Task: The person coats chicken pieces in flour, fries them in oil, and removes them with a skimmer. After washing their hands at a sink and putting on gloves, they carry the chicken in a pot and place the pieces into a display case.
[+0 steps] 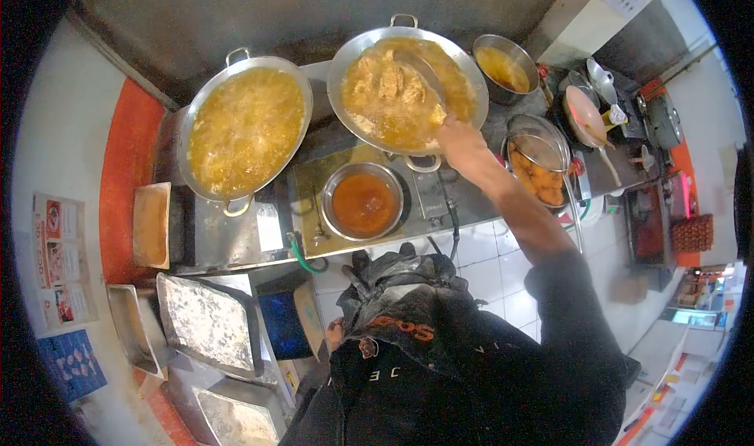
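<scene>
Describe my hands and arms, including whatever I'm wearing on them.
Your right hand is bare, with no glove, and the forearm is uncovered below a loose, plain dark sleeve. The sleeve matches your black top, which carries orange and white lettering. Only a small part of your left hand shows, so that arm's details can't be told.

One wide head-worn view looks steeply down past the shirt [463, 383] onto the counter [217, 245].
</scene>
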Tool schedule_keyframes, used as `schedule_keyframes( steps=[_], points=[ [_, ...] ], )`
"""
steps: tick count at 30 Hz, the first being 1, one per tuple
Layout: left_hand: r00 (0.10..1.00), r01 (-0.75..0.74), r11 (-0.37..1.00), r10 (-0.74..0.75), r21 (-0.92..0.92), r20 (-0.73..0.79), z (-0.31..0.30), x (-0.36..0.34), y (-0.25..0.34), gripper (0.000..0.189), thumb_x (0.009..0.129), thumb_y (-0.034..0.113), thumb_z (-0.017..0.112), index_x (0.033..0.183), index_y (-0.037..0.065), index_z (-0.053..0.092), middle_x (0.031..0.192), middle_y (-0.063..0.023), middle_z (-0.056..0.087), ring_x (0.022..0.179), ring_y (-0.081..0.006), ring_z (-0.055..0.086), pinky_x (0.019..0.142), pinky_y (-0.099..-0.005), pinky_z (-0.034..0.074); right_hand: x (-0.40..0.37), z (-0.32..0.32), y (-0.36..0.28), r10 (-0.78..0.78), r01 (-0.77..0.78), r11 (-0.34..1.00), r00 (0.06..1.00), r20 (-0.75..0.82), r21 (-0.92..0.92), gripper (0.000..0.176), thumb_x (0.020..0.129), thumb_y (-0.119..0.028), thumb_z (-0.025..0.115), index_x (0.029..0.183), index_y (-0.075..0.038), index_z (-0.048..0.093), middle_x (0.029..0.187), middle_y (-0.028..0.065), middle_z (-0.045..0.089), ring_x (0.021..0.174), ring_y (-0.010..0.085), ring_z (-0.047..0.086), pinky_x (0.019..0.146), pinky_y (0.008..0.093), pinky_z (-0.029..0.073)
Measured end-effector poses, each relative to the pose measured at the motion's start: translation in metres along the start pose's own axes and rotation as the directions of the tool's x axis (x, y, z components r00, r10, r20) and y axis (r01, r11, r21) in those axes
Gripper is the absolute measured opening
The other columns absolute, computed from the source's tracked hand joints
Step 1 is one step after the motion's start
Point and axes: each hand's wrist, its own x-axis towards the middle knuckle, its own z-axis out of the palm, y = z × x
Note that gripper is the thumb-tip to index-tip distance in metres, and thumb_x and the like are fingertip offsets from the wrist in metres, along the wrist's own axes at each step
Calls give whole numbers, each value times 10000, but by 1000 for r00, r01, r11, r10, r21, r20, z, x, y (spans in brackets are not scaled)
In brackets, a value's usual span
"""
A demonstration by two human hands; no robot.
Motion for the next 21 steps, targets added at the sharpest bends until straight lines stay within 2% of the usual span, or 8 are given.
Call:
schedule_keyframes(
  steps=[4,6,7,9,12,15,19,21],
  points=[
    [991,-107,993,102,-51,-87,2,-4,-14,341,919,201,377,1058,11,623,834,-34,606,796,-145,550,701,-264,425,-33,-29,6,-68,78,990,994,-84,122,244,794,30,528,1014,108,599,987,295,614,903,423,638,778,470,529],
    [954,-219,974,227,-63,194,-4,17,-21,337,943,208,354,988,31,638,826,-49,609,783,-163,548,697,-271,425,-48,-42,10,-81,81,997,996,42,-5,398,840,-20,502,1167,203,459,991,301,620,924,408,652,757,453,551],
    [954,-218,974,226,-63,195,-1,15,-22,337,943,208,354,988,31,638,826,-49,609,783,-163,548,697,-271,425,-53,-45,11,-81,82,997,996,43,-6,398,840,-20,502,1167,203,459,991,301,620,924,408,652,757,453,551],
    [998,-22,848,-14,-530,-64,8,9,-25,302,963,240,384,1029,52,612,900,-82,636,803,-205,579,695,-294,449,-62,-46,12,66,-68,998,994,85,11,446,831,1,489,1223,200,419,905,266,640,871,409,657,744,460,546],
    [979,-20,686,-132,-727,-152,14,23,-18,277,959,267,438,1111,65,550,1003,-114,628,826,-237,596,686,-344,486,-79,-29,28,19,-19,1000,1000,21,-7,507,819,7,487,1279,191,381,822,256,642,779,386,666,690,452,550],
    [967,86,736,-224,-672,-122,8,21,-1,320,942,269,494,1198,77,487,1080,-111,603,843,-254,599,673,-394,511,-100,-28,45,-154,150,988,972,-178,-33,560,824,1,482,1334,172,327,749,252,641,710,350,671,613,422,548],
    [957,139,714,-275,-687,-92,6,18,26,298,942,268,508,1188,99,505,1092,-105,603,860,-250,604,653,-389,509,-111,-32,63,-14,2,995,993,-116,-104,570,826,-53,530,1328,155,359,699,250,627,623,305,649,542,391,530],
    [933,150,702,-334,-697,-136,13,13,40,303,939,303,525,1184,123,513,1094,-89,605,864,-231,600,614,-361,488,-110,-34,78,-48,16,971,991,-127,-239,558,856,-105,527,1358,85,373,840,251,640,661,367,632,609,455,502]
  ],
)
